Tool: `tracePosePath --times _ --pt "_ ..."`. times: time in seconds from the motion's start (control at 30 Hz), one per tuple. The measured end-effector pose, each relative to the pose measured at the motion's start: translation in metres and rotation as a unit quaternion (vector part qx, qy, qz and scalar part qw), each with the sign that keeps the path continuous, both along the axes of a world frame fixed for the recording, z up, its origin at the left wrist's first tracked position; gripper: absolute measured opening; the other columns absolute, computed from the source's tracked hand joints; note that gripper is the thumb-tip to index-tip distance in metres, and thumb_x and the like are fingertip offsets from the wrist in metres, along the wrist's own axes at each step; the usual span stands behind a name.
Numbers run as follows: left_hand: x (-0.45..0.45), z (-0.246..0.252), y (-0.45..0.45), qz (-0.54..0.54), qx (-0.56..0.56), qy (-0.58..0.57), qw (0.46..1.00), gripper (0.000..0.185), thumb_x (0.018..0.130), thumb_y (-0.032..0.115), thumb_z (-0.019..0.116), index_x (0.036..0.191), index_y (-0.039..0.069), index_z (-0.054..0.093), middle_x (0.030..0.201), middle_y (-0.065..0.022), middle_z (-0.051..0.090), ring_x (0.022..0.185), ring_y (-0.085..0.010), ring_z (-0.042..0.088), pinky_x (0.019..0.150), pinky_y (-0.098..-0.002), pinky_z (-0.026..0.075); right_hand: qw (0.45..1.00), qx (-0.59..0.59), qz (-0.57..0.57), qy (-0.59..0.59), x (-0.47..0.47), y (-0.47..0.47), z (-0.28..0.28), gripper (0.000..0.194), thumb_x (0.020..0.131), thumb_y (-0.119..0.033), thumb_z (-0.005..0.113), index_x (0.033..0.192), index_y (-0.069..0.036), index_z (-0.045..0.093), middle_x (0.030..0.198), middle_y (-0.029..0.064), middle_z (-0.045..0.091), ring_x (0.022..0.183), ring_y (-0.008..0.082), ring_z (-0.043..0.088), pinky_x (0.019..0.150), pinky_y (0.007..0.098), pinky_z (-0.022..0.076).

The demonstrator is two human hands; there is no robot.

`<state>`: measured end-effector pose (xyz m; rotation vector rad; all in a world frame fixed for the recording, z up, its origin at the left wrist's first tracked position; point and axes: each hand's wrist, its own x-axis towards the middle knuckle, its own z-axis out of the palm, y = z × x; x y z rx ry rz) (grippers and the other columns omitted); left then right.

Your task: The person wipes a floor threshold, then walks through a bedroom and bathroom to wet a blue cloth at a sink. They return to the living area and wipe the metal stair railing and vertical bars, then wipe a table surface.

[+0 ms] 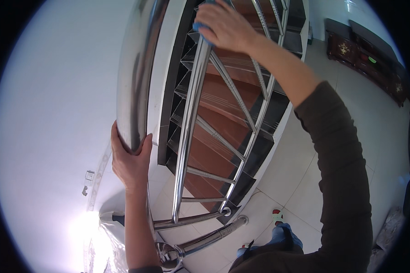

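Observation:
My left hand [131, 163] is wrapped around the thick stainless-steel handrail [136, 85] of a staircase, its thumb on the right side. Up and to the right, my right hand [225, 25] presses a blue cloth [202, 27] onto the upper part of a thinner steel rail [188, 133]. Most of that cloth is hidden under the palm and fingers. Slanting steel balusters [234, 87] join the thinner rail to a lower rail [249, 146]. Near my left forearm a polished steel ball [167, 254] tops a newel post [213, 237].
Beyond the rails are stairs with reddish-brown treads [218, 133] and black edges. A white wall [61, 92] stands on the left. Pale floor tiles [297, 170] surround my feet. A dark wooden cabinet [365, 58] sits at upper right, and plastic sheeting [112, 242] hangs at lower left.

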<state>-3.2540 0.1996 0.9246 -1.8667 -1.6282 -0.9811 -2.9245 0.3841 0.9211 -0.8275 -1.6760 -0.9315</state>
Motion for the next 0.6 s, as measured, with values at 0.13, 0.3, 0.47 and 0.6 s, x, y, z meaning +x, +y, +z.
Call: tracePosePath --times 0.13,0.3,0.47,0.6 --pt "0.002 0.0 0.004 -0.002 0.006 0.016 1.0 0.08 0.068 0.031 0.081 0.135 0.007 0.045 0.11 -0.0179 0.065 0.091 -0.0334 0.068 0.074 -0.0395 0.055 0.997 -0.064 -0.037 0.024 0.022 0.012 0.033 0.022 0.089 -0.021 0.054 0.091 -0.001 0.063 0.101 0.0162 0.06 0.11 0.0316 0.053 0.096 0.0452 0.0415" --pt "-0.002 0.003 -0.001 -0.017 -0.017 -0.013 1.0 0.086 0.067 0.044 0.082 0.135 0.005 0.045 0.11 -0.0178 0.065 0.089 -0.0337 0.068 0.072 -0.0405 0.054 0.973 -0.172 -0.157 -0.006 -0.028 -0.019 0.015 0.019 0.088 -0.026 0.058 0.097 -0.01 0.064 0.106 0.0076 0.059 0.117 0.0225 0.05 0.113 0.0485 0.0239" --pt "-0.006 0.005 -0.002 -0.078 -0.032 -0.005 0.996 0.072 0.093 0.061 0.038 0.139 0.004 0.039 0.11 -0.0177 0.06 0.094 -0.0368 0.062 0.074 -0.0439 0.051 0.961 -0.248 0.011 -0.119 -0.128 -0.115 -0.073 0.028 0.088 -0.03 0.056 0.104 -0.008 0.062 0.112 0.0083 0.056 0.121 0.0244 0.045 0.114 0.0523 0.0199" --pt "-0.018 0.007 -0.003 -0.079 -0.029 -0.021 0.996 0.073 0.094 0.062 0.033 0.141 0.005 0.036 0.107 -0.0176 0.061 0.091 -0.0369 0.063 0.073 -0.0434 0.051 0.953 -0.196 0.162 -0.167 -0.204 -0.152 -0.138 0.027 0.086 -0.029 0.059 0.108 -0.014 0.056 0.111 0.0058 0.052 0.118 0.022 0.045 0.108 0.0469 0.0266"
